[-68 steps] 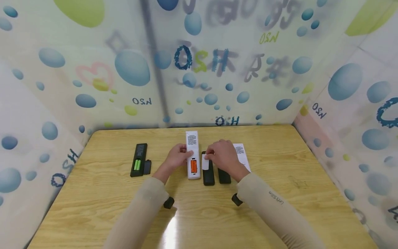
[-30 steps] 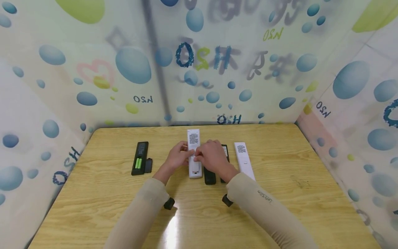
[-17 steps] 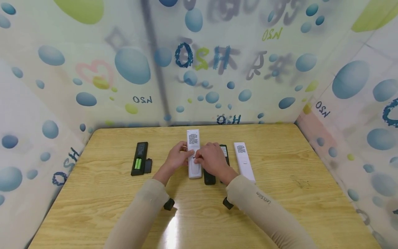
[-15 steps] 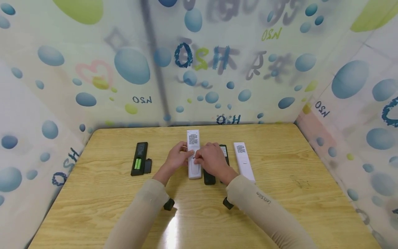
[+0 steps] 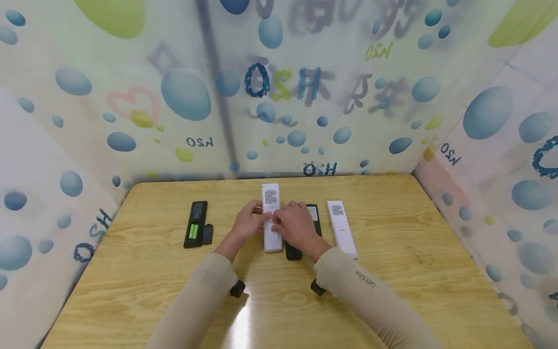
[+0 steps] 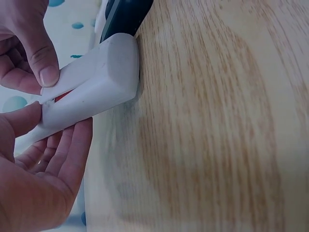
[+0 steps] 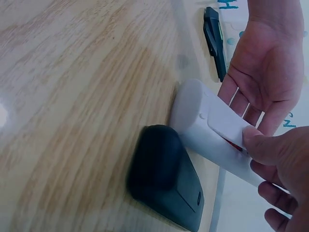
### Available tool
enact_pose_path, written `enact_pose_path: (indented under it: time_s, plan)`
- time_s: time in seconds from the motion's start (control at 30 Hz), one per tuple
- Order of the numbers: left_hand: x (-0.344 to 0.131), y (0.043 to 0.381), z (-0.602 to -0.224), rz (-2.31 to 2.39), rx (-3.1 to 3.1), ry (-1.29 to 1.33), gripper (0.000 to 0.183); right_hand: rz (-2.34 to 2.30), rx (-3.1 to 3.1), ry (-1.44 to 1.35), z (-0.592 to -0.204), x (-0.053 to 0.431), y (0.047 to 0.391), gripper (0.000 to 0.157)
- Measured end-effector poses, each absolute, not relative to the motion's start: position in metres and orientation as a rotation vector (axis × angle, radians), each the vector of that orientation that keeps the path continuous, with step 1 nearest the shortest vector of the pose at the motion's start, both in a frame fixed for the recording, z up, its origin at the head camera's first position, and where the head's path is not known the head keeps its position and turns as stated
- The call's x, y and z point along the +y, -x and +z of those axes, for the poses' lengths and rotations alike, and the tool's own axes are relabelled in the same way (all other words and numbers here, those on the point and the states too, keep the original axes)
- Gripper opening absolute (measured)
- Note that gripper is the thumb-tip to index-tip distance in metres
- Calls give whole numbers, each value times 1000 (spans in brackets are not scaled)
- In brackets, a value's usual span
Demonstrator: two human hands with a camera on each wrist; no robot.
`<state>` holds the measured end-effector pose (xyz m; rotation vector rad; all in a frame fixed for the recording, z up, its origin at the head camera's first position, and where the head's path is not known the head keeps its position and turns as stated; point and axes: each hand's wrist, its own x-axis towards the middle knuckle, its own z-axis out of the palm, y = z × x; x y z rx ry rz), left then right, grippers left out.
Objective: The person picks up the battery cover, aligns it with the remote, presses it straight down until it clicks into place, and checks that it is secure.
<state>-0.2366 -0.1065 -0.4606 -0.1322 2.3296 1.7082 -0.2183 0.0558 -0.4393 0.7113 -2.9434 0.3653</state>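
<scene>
A white remote control lies face down in front of me, its label side up. My left hand grips it along the left edge, thumb on its back and fingers underneath. My right hand pinches the upper end of the white battery cover between thumb and curled fingers. The cover's lower end sits in the remote's back while the upper end is raised. Through the gap a sliver of orange-red battery shows in the left wrist view.
Right of the held remote lie two black remotes, a nearer one and a farther one, then another white remote. At left, a black remote shows green batteries, its black cover beside it.
My right hand has brought the white cover left from above the black remote onto the white remote's battery opening, covering the orange batteries. The left hand has kept its grip.
</scene>
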Motion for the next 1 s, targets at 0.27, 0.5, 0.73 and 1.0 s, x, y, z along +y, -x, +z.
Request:
enact_pose_path:
  time_s: [0.27, 0.5, 0.73, 1.0]
  plan:
    - [-106, 236, -462, 1722, 2326, 142, 29, 336, -2874, -713, -444, 55, 214, 17]
    - [-107, 236, -461, 1717, 2324, 146, 29, 352, -2892, -690, -445, 56, 214, 15]
    - [-106, 235, -461, 1721, 2326, 132, 30, 372, -2940, -663, -440, 60, 214, 19]
    - [-107, 235, -462, 1728, 2321, 123, 31, 199, -3062, -532, -435, 68, 215, 42]
